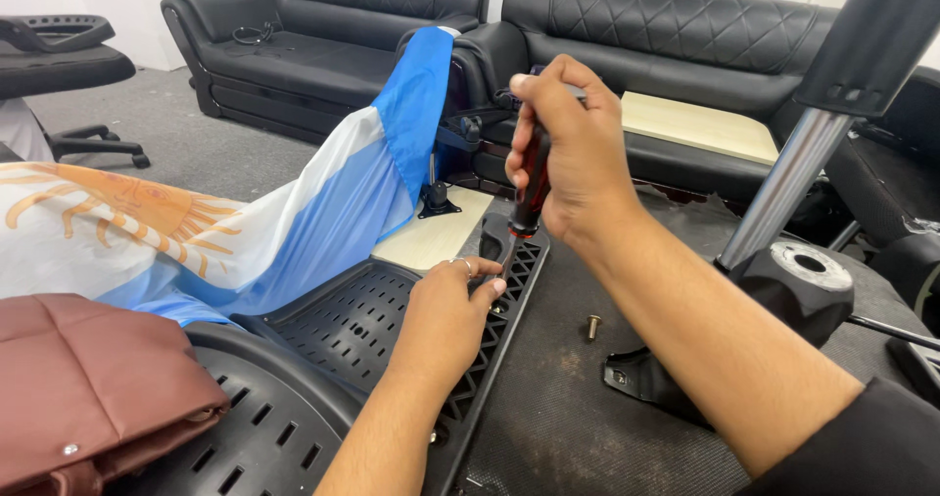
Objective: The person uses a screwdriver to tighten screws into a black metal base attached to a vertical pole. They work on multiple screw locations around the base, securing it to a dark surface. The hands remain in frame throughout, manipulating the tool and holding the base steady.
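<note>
Screwdriver (530, 188) upright, tip down on edge of black perforated panel (372, 325) lying on floor. Right hand (573, 148) fisted round handle from above for downward pressure. Left hand (446, 310), fingers curled, pinches near tip to steady it. Loose bolt (593, 327) just beside panel.

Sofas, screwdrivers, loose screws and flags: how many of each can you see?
Black sofas: 2
Screwdrivers: 1, held in the right hand
Loose screws on the floor: 1
Blue and white flags: 1
Total: 5
</note>
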